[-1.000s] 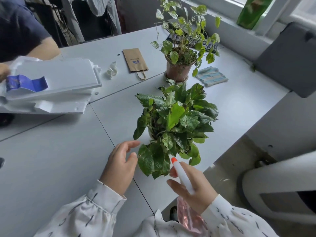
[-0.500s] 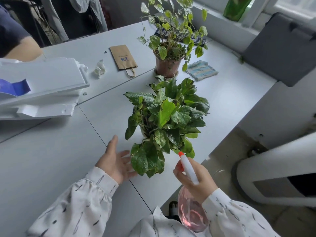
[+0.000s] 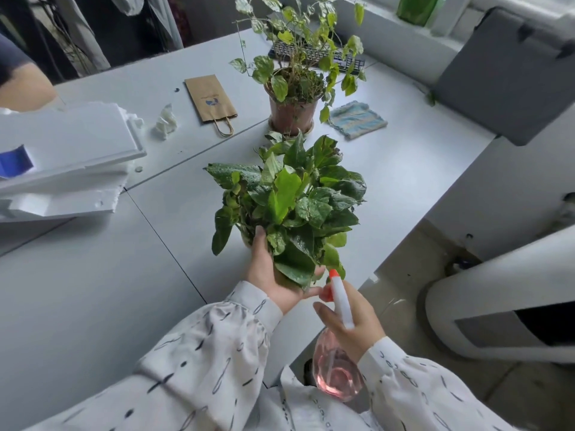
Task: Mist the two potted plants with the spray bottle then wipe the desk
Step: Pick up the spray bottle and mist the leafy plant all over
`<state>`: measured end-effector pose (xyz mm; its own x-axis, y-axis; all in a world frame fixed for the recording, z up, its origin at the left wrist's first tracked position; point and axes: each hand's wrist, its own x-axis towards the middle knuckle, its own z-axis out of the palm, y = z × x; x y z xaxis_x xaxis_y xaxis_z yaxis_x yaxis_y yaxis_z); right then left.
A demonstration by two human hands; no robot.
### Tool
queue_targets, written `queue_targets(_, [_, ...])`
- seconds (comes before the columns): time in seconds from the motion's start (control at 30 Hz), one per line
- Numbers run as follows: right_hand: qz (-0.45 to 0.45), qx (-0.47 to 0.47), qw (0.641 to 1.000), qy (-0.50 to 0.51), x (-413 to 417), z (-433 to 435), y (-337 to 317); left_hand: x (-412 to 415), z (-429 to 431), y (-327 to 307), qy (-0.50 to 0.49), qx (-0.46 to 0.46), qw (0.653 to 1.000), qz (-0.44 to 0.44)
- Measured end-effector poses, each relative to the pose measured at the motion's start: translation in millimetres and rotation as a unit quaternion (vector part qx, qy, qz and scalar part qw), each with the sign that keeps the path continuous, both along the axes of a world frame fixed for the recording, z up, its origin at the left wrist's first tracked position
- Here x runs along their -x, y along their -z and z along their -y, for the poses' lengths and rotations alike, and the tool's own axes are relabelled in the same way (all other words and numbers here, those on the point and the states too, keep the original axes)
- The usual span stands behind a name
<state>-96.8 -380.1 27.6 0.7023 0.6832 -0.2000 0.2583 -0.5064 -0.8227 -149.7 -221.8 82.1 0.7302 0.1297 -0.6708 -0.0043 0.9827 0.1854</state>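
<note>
The near potted plant has broad, wet green leaves and stands on the grey desk. My left hand reaches under its lower leaves and cups the pot, thumb up the side; the pot itself is mostly hidden by foliage. My right hand grips the spray bottle, a pink clear flask with a white head and an orange nozzle, which points at the near plant's front leaves. The far plant, thin and trailing, sits in a brown pot behind it. A blue striped cloth lies to that pot's right.
White foam slabs are stacked at the left. A paper bag and a crumpled tissue lie behind them. A keyboard sits at the back, a grey chair at the right. Another person's arm is at far left.
My left hand has moved from the desk left of the near plant to under its leaves, against the pot. The right hand with the bottle has stayed near the front leaves.
</note>
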Motion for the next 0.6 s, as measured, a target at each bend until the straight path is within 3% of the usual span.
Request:
queue_targets(0.17, [-0.008,-0.018,1.000,-0.024,3,-7,9,-20,-15,-17,-0.060,0.019,0.998,0.013])
queue_targets(0.37, [-0.031,0.025,0.993,-0.109,7,-34,14,-28,-39,-30,-0.091,0.057,0.993,0.044])
queue_targets(0.6, [-0.061,0.030,0.995,-0.079,1,-71,20,-24,-50,-47,-0.139,0.082,0.987,0.016])
